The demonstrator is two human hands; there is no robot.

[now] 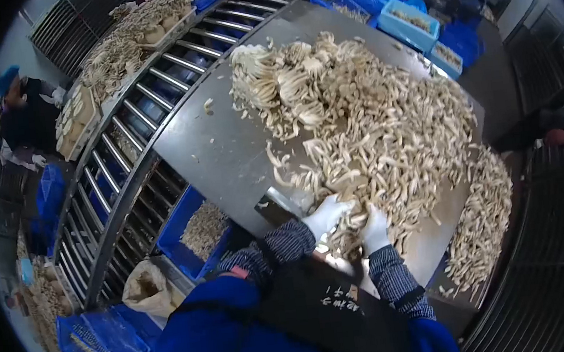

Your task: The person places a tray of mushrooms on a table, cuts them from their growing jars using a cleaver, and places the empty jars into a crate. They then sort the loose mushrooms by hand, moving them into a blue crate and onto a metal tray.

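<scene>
White gloves cover both hands at the near edge of a metal table (198,133). My left hand (327,216) has its fingers closed on a clump of mushrooms (352,221). My right hand (375,230) grips the same clump from the other side, its fingers partly hidden. A large heap of pale, long-stemmed mushrooms (386,124) spreads beyond and beside both hands. Bigger uncut bunches (265,81) lie at the far left of the heap. Beside my left hand, a flat metal piece (283,203) rests at the table edge.
A curved roller conveyor (143,98) runs along the left, carrying trays of mushrooms (80,118). A blue crate (198,233) and an open sack (148,286) stand at the lower left. Light-blue baskets (409,24) are beyond the table. A person (24,114) stands at the far left.
</scene>
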